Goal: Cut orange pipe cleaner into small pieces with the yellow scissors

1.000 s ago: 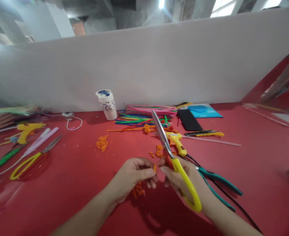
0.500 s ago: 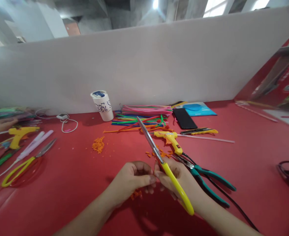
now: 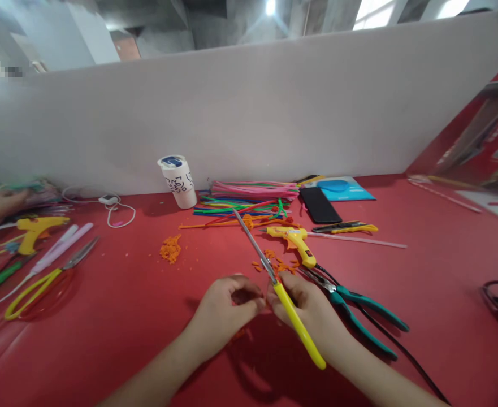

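Yellow-handled scissors [image 3: 296,319] rest in my right hand [image 3: 316,308], their blades pointing up and away to the left. My left hand [image 3: 221,308] is closed in a pinch, thumb against fingers, close beside the right fingertips. Whatever small thing lies in that pinch is too small to make out; a hint of orange shows there. Just beyond my hands are short orange pipe cleaner pieces [image 3: 283,265]. A heap of orange fluff [image 3: 170,249] sits further left. Some orange bits under my left hand are mostly hidden.
A yellow glue gun [image 3: 293,240] and green-handled pliers [image 3: 369,308] lie to the right. Behind are pipe cleaners [image 3: 252,190], a phone [image 3: 320,205], a utility knife [image 3: 346,227] and a white tumbler [image 3: 180,183]. At left are other scissors [image 3: 34,294] and another person's hand [image 3: 0,206].
The scissors have shifted slightly left and down with my right hand, their tip lower now. My left hand stays pinched near it. At far left, the other person's hand has moved a little.
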Demonstrator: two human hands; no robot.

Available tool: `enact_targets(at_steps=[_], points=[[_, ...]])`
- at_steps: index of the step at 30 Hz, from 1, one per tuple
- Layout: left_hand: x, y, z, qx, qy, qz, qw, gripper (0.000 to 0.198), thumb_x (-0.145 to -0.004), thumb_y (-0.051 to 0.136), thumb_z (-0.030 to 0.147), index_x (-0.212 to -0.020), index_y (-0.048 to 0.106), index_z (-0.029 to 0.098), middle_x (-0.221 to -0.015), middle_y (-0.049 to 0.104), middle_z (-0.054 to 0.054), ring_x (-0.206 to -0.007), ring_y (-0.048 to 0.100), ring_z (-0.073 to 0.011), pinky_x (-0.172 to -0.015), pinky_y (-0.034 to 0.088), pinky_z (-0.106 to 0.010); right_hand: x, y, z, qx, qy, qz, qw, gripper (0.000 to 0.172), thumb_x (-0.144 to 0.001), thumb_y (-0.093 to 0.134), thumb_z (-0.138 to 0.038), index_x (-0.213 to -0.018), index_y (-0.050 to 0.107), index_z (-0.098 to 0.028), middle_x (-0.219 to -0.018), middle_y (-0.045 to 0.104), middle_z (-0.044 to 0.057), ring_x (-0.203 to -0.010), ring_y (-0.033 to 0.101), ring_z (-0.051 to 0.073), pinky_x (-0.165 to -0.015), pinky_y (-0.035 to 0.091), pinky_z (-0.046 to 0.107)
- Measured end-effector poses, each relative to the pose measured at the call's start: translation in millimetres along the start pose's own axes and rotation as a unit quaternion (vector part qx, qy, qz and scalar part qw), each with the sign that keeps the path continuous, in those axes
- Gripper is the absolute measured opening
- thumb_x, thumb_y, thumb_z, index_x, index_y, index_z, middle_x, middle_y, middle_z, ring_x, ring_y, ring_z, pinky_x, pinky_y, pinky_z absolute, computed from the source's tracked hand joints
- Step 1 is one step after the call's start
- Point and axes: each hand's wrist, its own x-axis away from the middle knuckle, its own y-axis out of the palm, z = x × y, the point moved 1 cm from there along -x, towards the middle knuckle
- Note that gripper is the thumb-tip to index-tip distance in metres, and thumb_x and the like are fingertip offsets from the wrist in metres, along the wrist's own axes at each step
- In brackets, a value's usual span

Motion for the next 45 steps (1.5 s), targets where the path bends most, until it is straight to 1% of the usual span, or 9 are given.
enact_targets(at_steps=[6, 13, 17, 20, 23, 28, 32, 38, 45], points=[[3.1, 9.6, 0.3, 0.126, -0.075, -0.011, 0.989, 0.006, -0.058, 0.061, 0.018, -0.061, 0.059, 0.014, -0.057, 0.056, 0.0, -0.053, 0.049, -0.0113, -0.052, 0.037, -0.022, 0.2, 2.4, 2.3, -0.006, -0.005, 0.004, 1.0, 0.009, -0.058, 0.044, -0.023, -0.057, 0.036, -0.02, -0.053, 0.032, -0.007, -0.05, 0.03, 0.008, -0.046, 0.025, 0.021], [2.5, 10.0, -1.5, 0.138, -0.078, -0.015, 0.987, 0.004, -0.061, 0.06, 0.017, -0.06, 0.058, 0.014, -0.049, 0.052, 0.002, -0.048, 0.046, -0.0095, -0.05, 0.035, -0.021, 0.9, -0.1, 2.9, 0.015, -0.017, 0.001, 1.0, 0.015, -0.066, 0.046, -0.026, -0.059, 0.035, -0.02, -0.052, 0.03, -0.007, -0.049, 0.028, 0.008, -0.044, 0.025, 0.02], [-4.7, -2.3, -6.7, 0.18, -0.045, 0.048, 0.981, 0.005, -0.064, 0.06, 0.018, -0.063, 0.058, 0.014, -0.051, 0.054, 0.003, -0.048, 0.047, -0.009, -0.052, 0.037, -0.021, -1.8, -8.8, 0.5, 0.089, -0.045, 0.01, 0.995, 0.023, -0.069, 0.05, -0.034, -0.059, 0.035, -0.021, -0.053, 0.032, -0.007, -0.05, 0.031, 0.009, -0.045, 0.026, 0.02], [-10.4, -17.4, -4.9, 0.255, -0.015, 0.119, 0.959, 0.009, -0.065, 0.062, 0.022, -0.064, 0.057, 0.014, -0.051, 0.054, 0.003, -0.048, 0.046, -0.0083, -0.052, 0.037, -0.02, -2.4, -17.0, -0.1, 0.251, -0.081, 0.031, 0.964, 0.029, -0.067, 0.055, -0.037, -0.058, 0.033, -0.022, -0.05, 0.035, -0.007, -0.047, 0.032, 0.009, -0.043, 0.024, 0.02], [-12.5, -28.6, -1.5, 0.314, 0.013, 0.154, 0.937, 0.011, -0.066, 0.063, 0.021, -0.062, 0.056, 0.013, -0.053, 0.053, 0.002, -0.049, 0.046, -0.0075, -0.05, 0.036, -0.019, -1.5, -20.1, 2.3, 0.38, -0.115, 0.038, 0.917, 0.026, -0.069, 0.053, -0.043, -0.065, 0.039, -0.022, -0.05, 0.047, -0.005, -0.043, 0.04, 0.011, -0.042, 0.024, 0.022], [-10.3, -32.0, -1.1, 0.338, 0.041, 0.164, 0.926, 0.008, -0.068, 0.062, 0.02, -0.066, 0.06, 0.012, -0.057, 0.056, 0.001, -0.051, 0.047, -0.0069, -0.052, 0.036, -0.018, -1.6, -15.7, 11.2, 0.49, -0.152, 0.014, 0.858, 0.028, -0.075, 0.045, -0.049, -0.075, 0.044, -0.021, -0.056, 0.06, 0.001, -0.048, 0.056, 0.019, -0.042, 0.025, 0.025], [-9.3, -29.9, -1.2, 0.342, 0.049, 0.159, 0.925, 0.007, -0.069, 0.061, 0.019, -0.066, 0.061, 0.013, -0.055, 0.055, 0.001, -0.051, 0.046, -0.0068, -0.052, 0.035, -0.018, -2.1, -13.6, 14.0, 0.54, -0.196, 0.015, 0.818, 0.024, -0.08, 0.041, -0.044, -0.076, 0.045, -0.02, -0.056, 0.062, 0.003, -0.049, 0.059, 0.022, -0.042, 0.025, 0.026], [-9.3, -30.7, 2.8, 0.338, 0.05, 0.171, 0.924, 0.005, -0.066, 0.062, 0.018, -0.064, 0.062, 0.014, -0.056, 0.056, 0.001, -0.051, 0.046, -0.0077, -0.052, 0.036, -0.019, -3.7, -15.5, 17.6, 0.553, -0.237, 0.026, 0.798, 0.021, -0.08, 0.041, -0.04, -0.074, 0.043, -0.021, -0.05, 0.06, 0.002, -0.042, 0.058, 0.021, -0.039, 0.024, 0.027], [-9.3, -32.0, 2.4, 0.338, 0.047, 0.171, 0.924, 0.004, -0.063, 0.064, 0.017, -0.064, 0.063, 0.013, -0.056, 0.057, 0.001, -0.049, 0.046, -0.0076, -0.052, 0.036, -0.02, -4.7, -16.4, 18.3, 0.554, -0.254, 0.027, 0.792, 0.016, -0.079, 0.044, -0.035, -0.075, 0.043, -0.02, -0.048, 0.06, 0.001, -0.04, 0.058, 0.021, -0.037, 0.025, 0.027]])
